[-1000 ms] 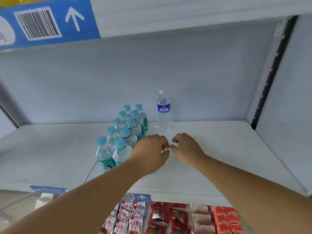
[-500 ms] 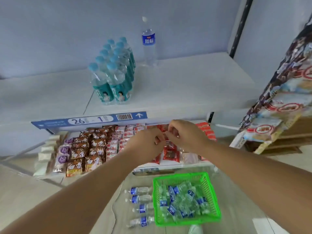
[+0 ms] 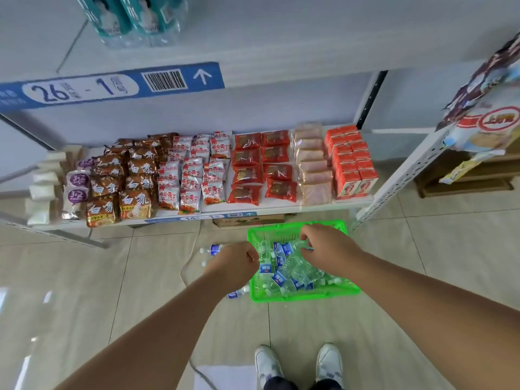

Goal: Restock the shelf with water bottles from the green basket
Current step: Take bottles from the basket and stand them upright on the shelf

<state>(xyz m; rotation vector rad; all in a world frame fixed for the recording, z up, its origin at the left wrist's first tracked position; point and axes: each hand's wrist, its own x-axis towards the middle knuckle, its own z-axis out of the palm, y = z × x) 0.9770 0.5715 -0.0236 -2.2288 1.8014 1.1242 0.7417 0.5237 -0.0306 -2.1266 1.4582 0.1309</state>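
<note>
At the bottom edge stand two white shoes (image 3: 267, 361) on the pale tiled floor, with a white sheet (image 3: 225, 375) lying just to their left. Both bare forearms stretch forward and down from there. The left hand (image 3: 235, 266) hangs over the left rim of the green basket (image 3: 304, 296), its fingers curled into a loose fist; I cannot tell whether it holds the rim, a bottle or nothing. The right hand (image 3: 326, 249) is over the far half of the basket, fingers bent downward toward the pile. Whether they already clasp a bottle is hidden by the hand itself.

The basket sits on the floor in front of the shelving, and the water bottles (image 3: 298, 273) lie in it in a jumble – clear plastic, blue labels, white caps. A few loose bottles (image 3: 215, 249) lie on the tiles just left of the basket, partly hidden behind the left hand.

Beyond the basket is the low shelf (image 3: 281, 205), packed in rows: brown noodle packets (image 3: 135, 204), red-and-white packets (image 3: 191, 178), red packets (image 3: 261, 167), clear pinkish packs (image 3: 312, 164) and orange-red cartons (image 3: 351, 164).

Above it is the upper shelf (image 3: 281, 38), with a blue label strip (image 3: 112, 85) on its front edge reading 26 – 1. A wrapped pack of teal-labelled bottles (image 3: 135, 21) stands at its left, cut off by the top of the view. Printed packets (image 3: 489, 108) hang at the far right.
</note>
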